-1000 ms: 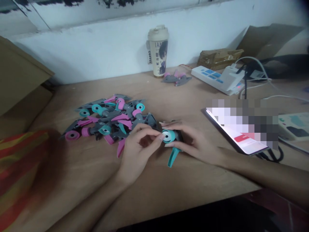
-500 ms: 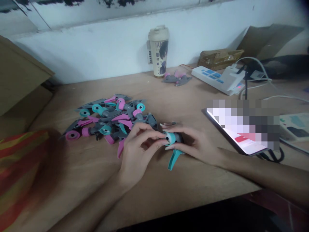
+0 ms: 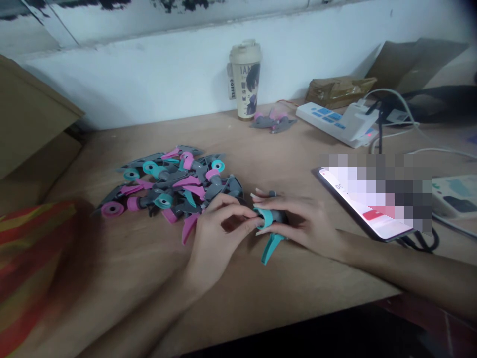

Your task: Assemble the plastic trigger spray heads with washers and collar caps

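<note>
Both hands meet at the middle of the wooden table (image 3: 283,293) around one grey spray-trigger head with a teal nozzle cap and teal lever (image 3: 271,233). My right hand (image 3: 301,223) wraps its grey body from the right. My left hand (image 3: 214,238) pinches the teal cap at its front end with thumb and forefinger. The teal lever hangs down toward me below the hands. Just left of the hands lies a pile of several grey trigger heads with pink and teal parts (image 3: 167,184).
A lit phone (image 3: 367,214) lies right of my hands, with cables behind it. At the back stand a printed coffee cup (image 3: 245,79), a few more trigger parts (image 3: 272,122), a white power strip (image 3: 335,122) and a brown parcel (image 3: 337,89). A cardboard box (image 3: 30,119) sits far left.
The trigger head has turned in my hands: the teal cap's face showed toward me, now it shows edge-on. Both hands shifted slightly right and down.
</note>
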Tool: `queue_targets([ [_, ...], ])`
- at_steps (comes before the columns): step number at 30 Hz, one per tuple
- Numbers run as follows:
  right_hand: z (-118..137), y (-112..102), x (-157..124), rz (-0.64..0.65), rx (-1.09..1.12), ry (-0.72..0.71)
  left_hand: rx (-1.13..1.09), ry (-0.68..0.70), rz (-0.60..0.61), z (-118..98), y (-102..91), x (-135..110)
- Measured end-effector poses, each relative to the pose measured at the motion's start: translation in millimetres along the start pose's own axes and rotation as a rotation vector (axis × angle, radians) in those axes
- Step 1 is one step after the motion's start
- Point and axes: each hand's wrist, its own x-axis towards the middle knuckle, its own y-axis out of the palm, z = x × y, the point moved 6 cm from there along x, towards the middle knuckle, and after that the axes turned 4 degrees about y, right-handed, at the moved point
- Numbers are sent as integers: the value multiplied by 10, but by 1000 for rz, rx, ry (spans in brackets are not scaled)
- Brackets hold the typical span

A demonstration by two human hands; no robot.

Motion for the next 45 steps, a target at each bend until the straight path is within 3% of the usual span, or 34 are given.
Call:
queue_targets([
  [5, -12, -1, -2, -1, -2, 7, 21, -13, 10, -33, 8, -15],
  [10, -11, -16, 0, -24, -25, 18, 118, 22, -71, -96, -34, -39],
  [17, -25, -31, -12, -17, -38, 8, 13, -3, 54, -103, 47, -55],
  [21, -93, -45, -17, -49, 23, 71, 33, 42, 50, -150, 37, -70],
  [28, -56, -15, -5, -21, 43, 49, 169, 138, -72, -225, -7, -99],
  [37, -76, -29, -17, -49, 44, 58, 136, 184, -29, -201, 19, -90],
  [45, -60, -4, -3, -35, 56, 34, 121, 271, -66, -239, 9, -102],
])
